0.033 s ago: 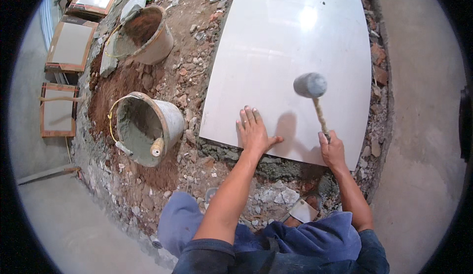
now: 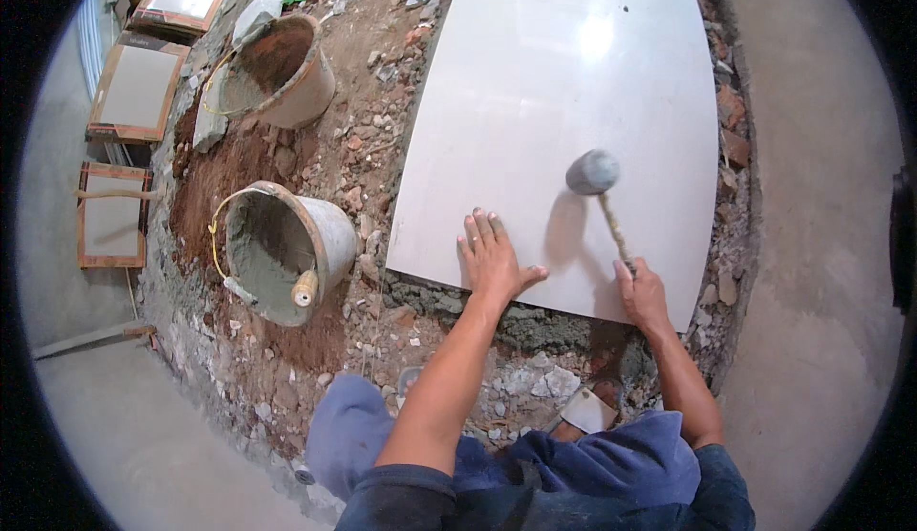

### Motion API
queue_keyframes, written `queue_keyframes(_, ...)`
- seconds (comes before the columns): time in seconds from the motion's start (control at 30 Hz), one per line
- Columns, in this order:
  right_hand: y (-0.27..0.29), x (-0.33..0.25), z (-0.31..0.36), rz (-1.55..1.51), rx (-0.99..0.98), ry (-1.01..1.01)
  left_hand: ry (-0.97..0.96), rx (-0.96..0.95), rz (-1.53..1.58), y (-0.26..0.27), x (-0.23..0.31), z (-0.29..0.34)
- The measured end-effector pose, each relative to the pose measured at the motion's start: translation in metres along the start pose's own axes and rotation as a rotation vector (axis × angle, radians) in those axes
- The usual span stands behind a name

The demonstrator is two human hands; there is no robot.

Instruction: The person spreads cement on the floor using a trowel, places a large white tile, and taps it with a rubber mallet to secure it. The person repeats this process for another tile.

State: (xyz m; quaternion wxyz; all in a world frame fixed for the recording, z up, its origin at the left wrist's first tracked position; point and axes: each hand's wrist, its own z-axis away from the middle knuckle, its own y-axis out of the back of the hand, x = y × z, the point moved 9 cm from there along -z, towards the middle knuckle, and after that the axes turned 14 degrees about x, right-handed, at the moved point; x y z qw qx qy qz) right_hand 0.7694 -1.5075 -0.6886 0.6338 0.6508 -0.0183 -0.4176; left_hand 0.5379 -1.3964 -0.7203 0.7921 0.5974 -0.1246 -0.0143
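Note:
My left hand (image 2: pixel 492 259) lies flat on the glossy white tile surface (image 2: pixel 535 149), fingers spread, close to its near edge. My right hand (image 2: pixel 643 294) is wrapped round the handle of a mallet (image 2: pixel 594 173) with a grey head. The mallet's head hangs over the tile, right of my left hand and farther from me, with its shadow just left of it. Whether the head touches the tile I cannot tell. Wet grey mortar (image 2: pixel 535 329) shows under the near edge of the tile.
Left of the tile stands a bucket (image 2: pixel 334 235) with grey mortar and a tool with a wooden handle (image 2: pixel 305 288) in it. Another bucket (image 2: pixel 310 87) stands farther back. Boxed tiles (image 2: pixel 138 87) lean at the far left. Rubble (image 2: pixel 363 139) surrounds the tile; bare concrete (image 2: pixel 802 197) lies to the right.
The mallet's head has shifted slightly left and toward me, and its shadow has changed place on the tile. My left hand stays where it was.

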Motion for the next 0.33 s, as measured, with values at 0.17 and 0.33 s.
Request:
queue_keyframes(0.17,0.015,0.034,0.038,-0.290,0.077,-0.059,0.024,-0.045,0.035,-0.002,0.002,-0.005)
queue_keyframes(0.33,-0.034,0.113,0.096,-0.506,0.103,-0.413,0.051,-0.056,0.039,-0.006,-0.001,-0.009)
